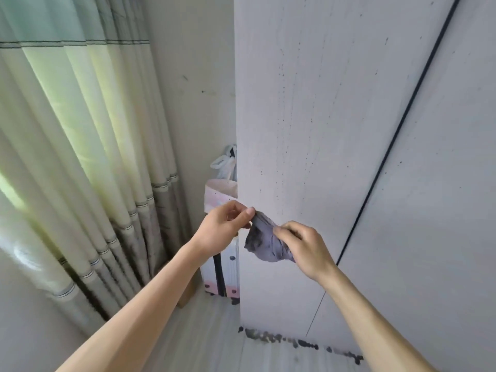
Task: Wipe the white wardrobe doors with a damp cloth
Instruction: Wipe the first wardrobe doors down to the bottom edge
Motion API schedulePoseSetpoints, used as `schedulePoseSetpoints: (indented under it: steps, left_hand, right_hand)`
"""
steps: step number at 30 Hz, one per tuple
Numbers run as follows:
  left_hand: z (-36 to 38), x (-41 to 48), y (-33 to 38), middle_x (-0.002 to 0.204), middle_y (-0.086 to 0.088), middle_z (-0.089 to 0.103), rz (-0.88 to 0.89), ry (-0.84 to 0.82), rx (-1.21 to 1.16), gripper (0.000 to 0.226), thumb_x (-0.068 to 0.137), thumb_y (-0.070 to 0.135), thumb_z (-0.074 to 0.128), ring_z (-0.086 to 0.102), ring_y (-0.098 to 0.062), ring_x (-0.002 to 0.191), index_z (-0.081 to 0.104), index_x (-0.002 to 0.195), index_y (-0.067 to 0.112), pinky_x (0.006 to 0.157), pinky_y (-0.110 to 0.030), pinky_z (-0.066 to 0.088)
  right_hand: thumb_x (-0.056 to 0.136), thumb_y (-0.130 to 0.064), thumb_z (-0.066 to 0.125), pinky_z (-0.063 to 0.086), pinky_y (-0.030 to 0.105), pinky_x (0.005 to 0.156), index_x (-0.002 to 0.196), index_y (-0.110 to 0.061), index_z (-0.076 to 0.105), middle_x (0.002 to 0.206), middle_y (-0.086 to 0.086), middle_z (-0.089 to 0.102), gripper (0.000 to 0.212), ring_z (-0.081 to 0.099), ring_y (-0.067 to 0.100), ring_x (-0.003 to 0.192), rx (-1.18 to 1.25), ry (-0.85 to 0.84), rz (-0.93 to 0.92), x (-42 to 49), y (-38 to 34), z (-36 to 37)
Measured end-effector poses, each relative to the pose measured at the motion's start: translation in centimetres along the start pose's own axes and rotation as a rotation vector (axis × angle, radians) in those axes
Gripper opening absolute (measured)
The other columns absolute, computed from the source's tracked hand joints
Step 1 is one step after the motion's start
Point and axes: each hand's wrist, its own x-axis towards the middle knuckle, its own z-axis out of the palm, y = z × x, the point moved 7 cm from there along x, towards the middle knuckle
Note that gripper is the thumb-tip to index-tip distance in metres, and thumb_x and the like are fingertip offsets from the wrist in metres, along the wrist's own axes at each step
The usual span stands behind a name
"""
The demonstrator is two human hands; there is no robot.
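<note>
- Head view, background: pale green-and-grey curtains (80, 157) fill the left of the frame, with a bare wall beside them at upper centre. Light wood-grain floor (214, 331) shows along the bottom.
- Head view, task surface: two white wardrobe doors take up the right half. The left door (308, 130) is peppered with small dark specks, densest down its middle. The right door (442, 183) lies past a dark seam (397, 135) running diagonally. Dark smudges (281, 339) line the base of the doors at lower centre.
- Head view, clutter: a pink-and-white suitcase (220, 272) stands in the gap left of the wardrobe, with a paper bag (218, 193) and a knotted plastic bag (225, 162) above it.
- Head view, cloth: the grey-violet cloth (264, 242) is bunched between both hands at lower centre, in front of the left door. Whether it touches the panel cannot be told.
- Head view, hands: the left hand (222, 226) pinches the cloth's upper corner between thumb and forefinger. The right hand (306, 248) has its fingers curled into the cloth's right side.
- Step, as judged: the cloth is being arranged or spread, and no wiping stroke is under way; the specks suggest most of the door remains undone.
- Next move, as judged: gather the cloth into a flat pad in one hand, press it to the left door, and work across the speckled band with firm pressure.
</note>
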Motion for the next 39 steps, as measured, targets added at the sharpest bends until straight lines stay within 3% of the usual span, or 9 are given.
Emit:
schedulePoseSetpoints:
  steps: [7, 13, 17, 22, 27, 30, 32, 34, 39]
  left_hand:
    - [1.2, 1.7, 2.5, 0.102, -0.011, 0.075, 0.006, 0.035, -0.092, 0.038, 0.1, 0.046, 0.055, 0.072, -0.025, 0.093, 0.054, 0.093, 0.009, 0.086, -0.041, 0.061]
    - [1.1, 2.5, 5.1, 0.065, -0.003, 0.065, 0.118, 0.018, 0.019, 0.037, 0.097, 0.045, 0.061, 0.052, -0.016, 0.05, 0.055, 0.092, 0.009, 0.048, -0.026, 0.046]
    - [0.3, 3.1, 5.5, 0.061, 0.004, 0.065, 0.164, 0.018, 0.028, 0.035, 0.095, 0.049, 0.063, 0.052, -0.012, 0.051, 0.057, 0.09, 0.015, 0.053, -0.025, 0.043]
    - [-2.5, 4.0, 5.5, 0.056, 0.008, 0.056, 0.196, 0.121, 0.167, 0.034, 0.096, 0.047, 0.061, 0.047, -0.001, 0.046, 0.056, 0.086, 0.015, 0.049, -0.013, 0.037]
    - [-2.5, 4.1, 4.4, 0.053, 0.01, 0.046, 0.219, -0.094, 0.104, 0.035, 0.093, 0.044, 0.067, 0.036, -0.007, 0.046, 0.055, 0.092, 0.011, 0.045, -0.019, 0.03]
    - [-1.7, 3.6, 3.5, 0.067, 0.008, 0.055, 0.097, -0.28, -0.032, 0.042, 0.085, 0.046, 0.075, 0.047, -0.005, 0.055, 0.063, 0.107, 0.012, 0.053, -0.015, 0.038]
    - [-0.6, 3.3, 1.9, 0.095, 0.001, 0.074, -0.056, -0.441, -0.156, 0.058, 0.078, 0.044, 0.084, 0.071, -0.01, 0.085, 0.062, 0.122, 0.013, 0.084, -0.026, 0.057]
    - [0.2, 2.7, 0.0, 0.117, -0.01, 0.073, -0.175, -0.556, -0.185, 0.065, 0.076, 0.039, 0.084, 0.07, -0.025, 0.111, 0.062, 0.128, 0.008, 0.106, -0.042, 0.05]
    - [1.9, 1.6, -3.4, 0.123, 0.0, 0.072, -0.24, -0.618, -0.095, 0.069, 0.067, 0.06, 0.082, 0.061, -0.018, 0.123, 0.073, 0.117, 0.013, 0.114, -0.043, 0.036]
  right_hand:
    - [0.076, -0.073, 0.063, 0.049, 0.022, 0.068, 0.112, -0.043, 0.053, 0.085, -0.008, 0.068, 0.048, 0.061, 0.011, 0.073, 0.068, -0.004, -0.031, -1.4, 0.1, -0.1]
    - [0.085, -0.054, 0.069, 0.049, 0.019, 0.07, 0.093, -0.032, 0.063, 0.091, -0.017, 0.069, 0.024, 0.064, 0.003, 0.083, -0.152, 0.148, -0.093, -1.1, -1.3, 0.2]
    - [0.085, -0.051, 0.071, 0.051, 0.021, 0.077, 0.097, -0.031, 0.065, 0.095, -0.014, 0.072, 0.024, 0.066, 0.002, 0.096, -0.034, 0.082, -0.08, -0.2, -2.4, 1.2]
    - [0.081, -0.035, 0.061, 0.039, 0.037, 0.067, 0.068, -0.015, 0.05, 0.063, -0.012, 0.049, 0.026, 0.045, 0.011, 0.065, 0.03, 0.154, 0.031, 1.3, -1.9, 1.3]
    - [0.078, -0.052, 0.059, 0.05, 0.06, 0.092, 0.09, -0.006, 0.062, 0.087, 0.021, 0.062, 0.047, 0.059, 0.02, 0.083, 0.304, 0.31, 0.017, 2.2, -1.8, 0.3]
    - [0.083, -0.054, 0.058, 0.052, 0.056, 0.082, 0.097, -0.009, 0.063, 0.084, 0.014, 0.06, 0.048, 0.057, 0.02, 0.08, 0.341, 0.357, 0.011, 2.4, -2.3, 0.4]
    - [0.086, -0.052, 0.057, 0.049, 0.049, 0.075, 0.096, -0.011, 0.063, 0.084, 0.008, 0.059, 0.043, 0.055, 0.019, 0.077, 0.314, 0.377, -0.01, 2.4, -2.4, 0.4]
    - [0.094, -0.045, 0.06, 0.045, 0.045, 0.069, 0.09, -0.011, 0.06, 0.077, 0.001, 0.057, 0.034, 0.053, 0.014, 0.073, 0.32, 0.363, -0.031, 2.5, -2.3, 0.6]
    - [0.1, -0.035, 0.057, 0.041, 0.027, 0.067, 0.084, -0.011, 0.058, 0.072, -0.006, 0.057, 0.029, 0.051, 0.008, 0.069, 0.288, 0.451, 0.047, 2.2, -0.7, -0.2]
